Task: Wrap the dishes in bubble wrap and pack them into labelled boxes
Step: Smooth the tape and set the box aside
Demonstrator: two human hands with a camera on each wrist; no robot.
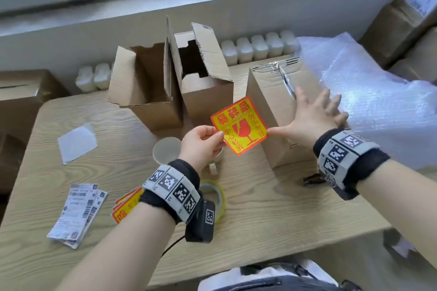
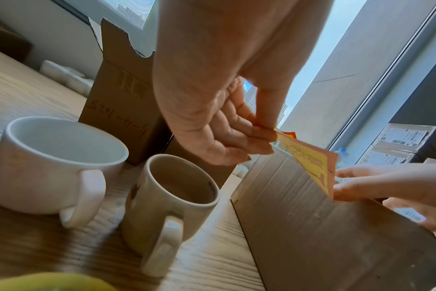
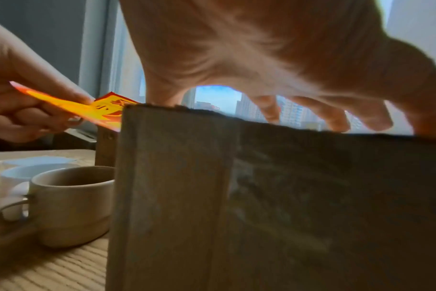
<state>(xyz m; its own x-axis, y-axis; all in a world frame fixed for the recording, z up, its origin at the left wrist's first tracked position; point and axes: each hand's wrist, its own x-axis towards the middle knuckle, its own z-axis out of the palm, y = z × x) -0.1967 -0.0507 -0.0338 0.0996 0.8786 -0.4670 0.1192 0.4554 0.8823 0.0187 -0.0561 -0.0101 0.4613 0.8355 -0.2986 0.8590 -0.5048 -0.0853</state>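
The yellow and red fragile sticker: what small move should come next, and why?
Probably lower the yellow and red fragile sticker onto the sealed brown cardboard box. The left hand pinches its corner, the right hand lies spread on that box, thumb at the sticker's edge.

A square yellow-and-red fragile sticker hangs tilted beside the closed, taped brown cardboard box. Two open brown cardboard boxes stand behind, flaps up. Two white ceramic mugs sit upright (both empty) on the tabletop. Crumpled clear bubble wrap lies at the right.
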